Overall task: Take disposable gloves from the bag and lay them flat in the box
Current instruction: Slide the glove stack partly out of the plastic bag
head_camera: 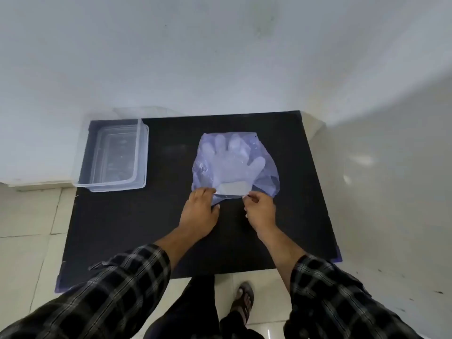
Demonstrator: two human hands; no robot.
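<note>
A thin bluish plastic bag lies flat on the black table, right of centre. Through it I see clear disposable gloves stacked with fingers pointing away from me. My left hand pinches the bag's near edge at its left side. My right hand pinches the same open edge at its right side. A clear plastic box stands at the table's far left corner with nothing visible inside it.
The table stands against a white wall. Pale floor tiles surround it, and my sandalled foot shows below the near edge. Bare black tabletop lies between box and bag.
</note>
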